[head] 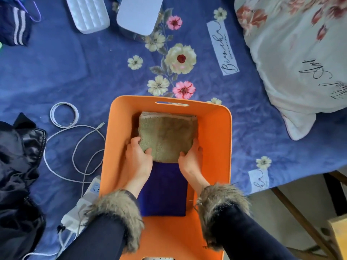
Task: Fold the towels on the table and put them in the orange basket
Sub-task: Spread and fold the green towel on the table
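A folded tan towel (167, 136), napped and worn, is held inside the orange basket (216, 132) at its far end, gripped at its near corners by the left hand (138, 156) and the right hand (191, 158), thumbs on top. A folded dark blue towel (164, 192) is seen beneath it, partly covered. The fingers under the tan towel are hidden; the fur-cuffed sleeves (116, 212) are cut off by the lower edge.
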Motion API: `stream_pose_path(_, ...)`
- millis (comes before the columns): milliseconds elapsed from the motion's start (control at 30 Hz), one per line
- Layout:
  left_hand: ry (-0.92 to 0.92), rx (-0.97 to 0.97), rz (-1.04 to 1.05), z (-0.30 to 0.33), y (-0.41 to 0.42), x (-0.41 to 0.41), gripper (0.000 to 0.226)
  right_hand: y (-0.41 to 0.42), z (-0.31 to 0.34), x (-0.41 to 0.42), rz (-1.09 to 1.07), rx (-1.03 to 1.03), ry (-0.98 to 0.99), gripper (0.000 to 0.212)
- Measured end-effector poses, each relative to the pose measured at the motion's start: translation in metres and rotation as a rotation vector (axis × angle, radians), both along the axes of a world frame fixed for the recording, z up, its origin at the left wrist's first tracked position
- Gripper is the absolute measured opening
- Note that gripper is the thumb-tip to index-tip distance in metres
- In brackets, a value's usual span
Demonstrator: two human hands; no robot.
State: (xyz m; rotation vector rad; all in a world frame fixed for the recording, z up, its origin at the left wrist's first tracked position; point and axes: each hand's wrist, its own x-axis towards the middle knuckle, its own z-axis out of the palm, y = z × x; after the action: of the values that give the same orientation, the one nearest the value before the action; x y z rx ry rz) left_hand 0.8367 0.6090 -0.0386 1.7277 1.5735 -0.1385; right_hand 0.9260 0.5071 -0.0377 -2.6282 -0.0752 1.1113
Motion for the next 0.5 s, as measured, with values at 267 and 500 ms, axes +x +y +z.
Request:
stream_pose_path(267, -0.038, 0.107, -0.159, 0.005, 0.005, -0.002, 0.048, -0.005, -0.008, 0.002, 0.111, -0.07, 0.072, 0.069)
stream_pose_path(500, 0.244, 0.385, -0.769, 0.004, 0.007, -0.004, 0.099, -0.004, 0.002, 0.013, 0.614, -0.06, -0.25, 0.084)
